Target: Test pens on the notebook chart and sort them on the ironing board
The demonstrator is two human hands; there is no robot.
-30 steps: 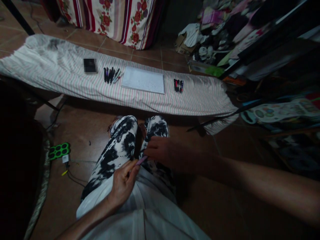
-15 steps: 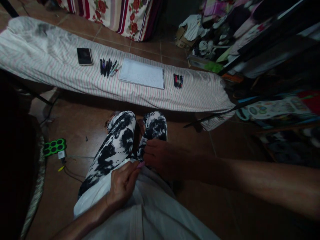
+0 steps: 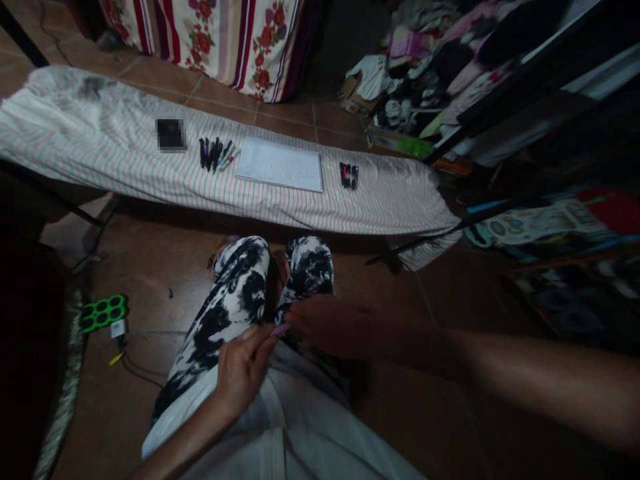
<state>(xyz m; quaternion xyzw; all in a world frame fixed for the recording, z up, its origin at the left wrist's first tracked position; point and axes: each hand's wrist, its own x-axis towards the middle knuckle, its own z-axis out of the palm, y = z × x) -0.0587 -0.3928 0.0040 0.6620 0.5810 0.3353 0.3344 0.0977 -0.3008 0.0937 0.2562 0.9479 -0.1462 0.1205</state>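
My left hand [image 3: 243,365] is closed, pinching a small pink object [image 3: 281,329] between thumb and fingers above my lap. What kind of thing it is I cannot make out. Close against its far end is my right hand [image 3: 323,325], dark and smeared by motion, so its fingers do not show clearly. Both hands are over my white top [image 3: 310,407] and black-and-white patterned trousers [image 3: 240,280].
Ahead stands a long, low surface under a striped cloth [image 3: 285,208]. On it lie a dark square object [image 3: 170,135], several pens [image 3: 215,155], a spiral pad [image 3: 280,163] and some markers [image 3: 349,176]. A green holed object [image 3: 105,313] and cables lie on the floor at left.
The whole view has shifted, so the covered surface appears slightly lower. My right hand has moved a little and is more blurred; the left still pinches the pink object.
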